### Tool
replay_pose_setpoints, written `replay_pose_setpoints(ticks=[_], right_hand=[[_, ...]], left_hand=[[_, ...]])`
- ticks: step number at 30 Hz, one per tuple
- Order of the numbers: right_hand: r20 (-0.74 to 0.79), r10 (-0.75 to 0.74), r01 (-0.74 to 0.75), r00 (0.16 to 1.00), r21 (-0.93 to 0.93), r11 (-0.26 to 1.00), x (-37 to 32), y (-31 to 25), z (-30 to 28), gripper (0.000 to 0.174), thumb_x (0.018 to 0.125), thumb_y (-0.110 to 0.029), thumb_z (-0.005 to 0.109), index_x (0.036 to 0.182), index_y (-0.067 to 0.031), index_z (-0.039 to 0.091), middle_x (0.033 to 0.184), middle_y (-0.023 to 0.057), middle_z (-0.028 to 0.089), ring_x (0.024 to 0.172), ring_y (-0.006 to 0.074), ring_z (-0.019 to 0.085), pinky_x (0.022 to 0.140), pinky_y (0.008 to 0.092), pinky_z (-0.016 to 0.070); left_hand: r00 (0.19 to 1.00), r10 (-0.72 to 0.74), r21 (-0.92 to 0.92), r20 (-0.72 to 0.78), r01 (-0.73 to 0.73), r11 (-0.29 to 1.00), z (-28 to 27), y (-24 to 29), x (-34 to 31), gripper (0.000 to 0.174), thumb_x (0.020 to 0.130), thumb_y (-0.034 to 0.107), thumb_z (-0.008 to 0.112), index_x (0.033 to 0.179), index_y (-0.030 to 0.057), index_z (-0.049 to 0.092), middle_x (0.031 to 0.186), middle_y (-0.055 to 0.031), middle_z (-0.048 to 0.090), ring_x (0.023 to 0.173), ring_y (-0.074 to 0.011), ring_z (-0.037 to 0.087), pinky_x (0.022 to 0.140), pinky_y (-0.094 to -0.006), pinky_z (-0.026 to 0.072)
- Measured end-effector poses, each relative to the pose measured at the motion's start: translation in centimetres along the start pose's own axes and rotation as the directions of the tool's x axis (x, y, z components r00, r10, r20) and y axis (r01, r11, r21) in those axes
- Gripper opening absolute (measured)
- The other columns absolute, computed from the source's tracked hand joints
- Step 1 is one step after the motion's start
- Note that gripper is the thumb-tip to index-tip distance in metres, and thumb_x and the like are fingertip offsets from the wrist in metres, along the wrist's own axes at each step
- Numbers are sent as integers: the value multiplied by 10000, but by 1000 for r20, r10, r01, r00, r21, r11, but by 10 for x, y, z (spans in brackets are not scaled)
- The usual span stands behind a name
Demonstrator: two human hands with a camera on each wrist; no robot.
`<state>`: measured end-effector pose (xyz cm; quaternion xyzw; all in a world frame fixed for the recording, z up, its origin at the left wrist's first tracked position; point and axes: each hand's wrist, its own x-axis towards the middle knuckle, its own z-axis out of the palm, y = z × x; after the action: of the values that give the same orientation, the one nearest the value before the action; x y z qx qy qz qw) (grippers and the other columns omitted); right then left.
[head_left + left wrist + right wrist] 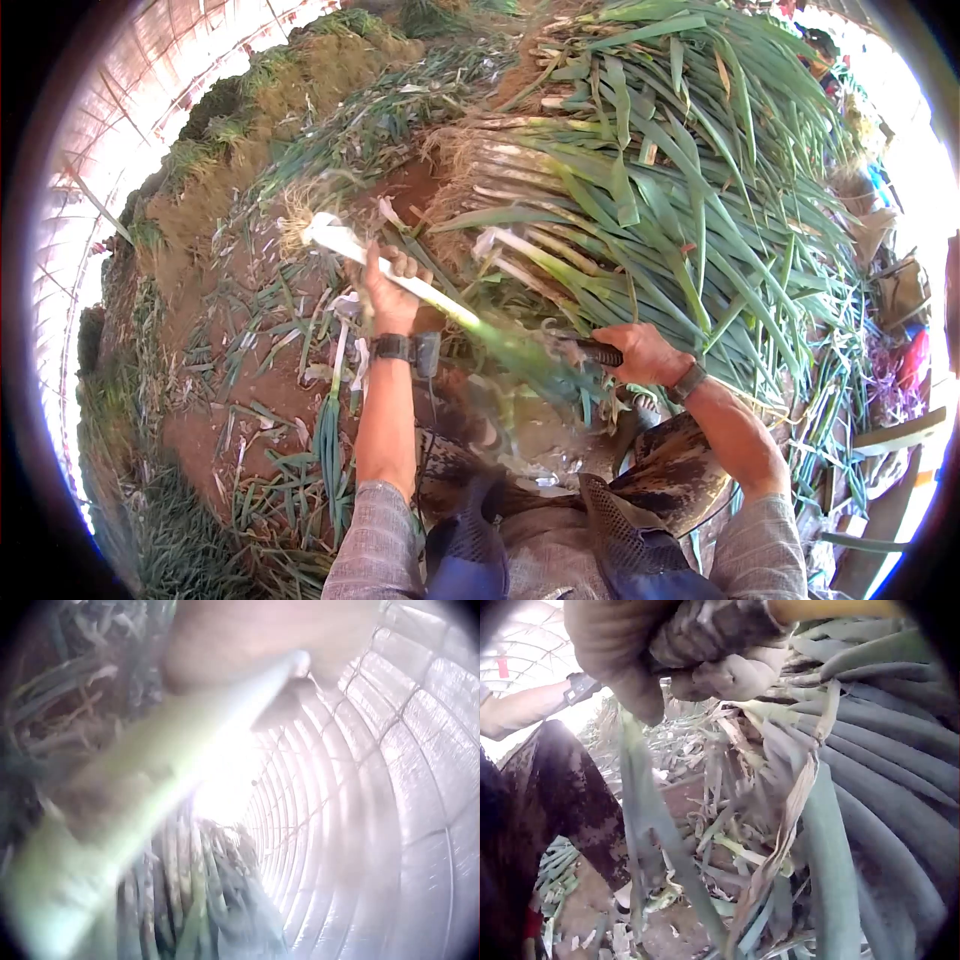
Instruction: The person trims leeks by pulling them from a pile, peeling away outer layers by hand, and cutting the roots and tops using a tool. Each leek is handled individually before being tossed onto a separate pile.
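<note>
Bare soil floor (265, 385) littered with trimmings, under a plastic tunnel roof (405, 787). Leek pile (650, 170) heaped ahead. One leek (345, 242) slants between the hands. Left hand (390, 292) wraps its white shaft; right hand (648, 352) clenches a dark handle (601, 352) at its leaves.

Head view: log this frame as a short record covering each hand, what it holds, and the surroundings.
left hand: grips the white stalk of one leek, held up at a slant
right hand: grips a dark handle by the leek's blurred green leaves
behind: pile of leeks, roots toward the person
ground: bare soil strewn with leaf trimmings
</note>
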<state>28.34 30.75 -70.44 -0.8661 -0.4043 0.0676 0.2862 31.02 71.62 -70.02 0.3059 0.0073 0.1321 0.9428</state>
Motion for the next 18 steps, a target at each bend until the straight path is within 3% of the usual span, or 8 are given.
replay_pose_setpoints(ticks=[4, 6, 8, 9, 10, 12, 15, 18], right_hand=[[48, -47, 50, 998, -52, 997, -4, 7, 7, 535, 636, -72, 739, 1161, -42, 641, 976, 161, 679, 893, 373, 650, 743, 451, 530], [27, -49, 51, 998, -69, 996, -5, 4, 2, 531, 633, -61, 731, 1155, -27, 640, 965, 157, 679, 893, 373, 647, 748, 457, 527], [-31, -90, 89, 995, -32, 995, -5, 1, 2, 494, 657, -67, 721, 1145, -40, 648, 960, 163, 680, 888, 377, 649, 749, 459, 526], [-19, -98, 97, 995, -30, 995, -8, 0, 5, 494, 657, -67, 721, 1145, -40, 648, 960, 163, 680, 888, 377, 649, 749, 459, 526], [-12, -31, 30, 999, -63, 998, -9, 1, 7, 470, 675, -79, 719, 1139, -46, 650, 954, 168, 679, 884, 379, 651, 746, 458, 526], [-36, 42, -46, 998, -108, 993, -1, 5, 4, 446, 693, -92, 717, 1132, -51, 652, 949, 173, 679, 880, 380, 652, 743, 457, 525], [70, 113, -103, 991, -138, 985, -4, 10, 5, 423, 716, -111, 718, 1130, -55, 653, 961, 182, 682, 899, 378, 655, 740, 461, 526], [11, 0, 1, 1000, -56, 998, -6, 0, 3, 398, 717, -99, 711, 1107, -52, 649, 937, 175, 677, 886, 383, 649, 723, 473, 522]], left_hand=[[987, -15, 70, -161, 27, 997, 0, -17, 16, 392, 920, 531, 624, 773, 176, 551, 554, 62, 321, 531, -118, 336, 550, -345, 342], [973, -16, 123, -232, 45, 991, 21, -18, 13, 386, 924, 528, 625, 773, 181, 548, 552, 68, 334, 522, -113, 351, 546, -340, 347], [893, 97, 198, -440, -9, 980, 44, -12, 14, 369, 941, 530, 602, 794, 195, 546, 629, 54, 426, 576, -115, 429, 584, -341, 406], [997, -48, 138, 54, 40, 990, 0, -13, 20, 333, 953, 492, 605, 829, 187, 551, 760, 13, 504, 717, -157, 522, 714, -372, 496], [987, -50, 310, -152, 96, 946, 21, -37, -6, 312, 953, 454, 620, 858, 165, 552, 845, -33, 538, 821, -216, 571, 839, -419, 526], [906, -262, 309, -332, 367, 878, -25, -84, -4, 333, 949, 450, 626, 904, 128, 555, 835, -57, 557, 828, -255, 609, 875, -487, 533], [952, -187, 353, -242, 266, 897, -25, -87, 0, 414, 952, 517, 594, 1019, 111, 546, 877, -49, 585, 806, -218, 617, 779, -412, 537], [966, -160, 160, -205, 195, 968, 2, -57, -10, 364, 944, 457, 635, 876, 112, 539, 774, -54, 565, 764, -237, 623, 767, -471, 561]])
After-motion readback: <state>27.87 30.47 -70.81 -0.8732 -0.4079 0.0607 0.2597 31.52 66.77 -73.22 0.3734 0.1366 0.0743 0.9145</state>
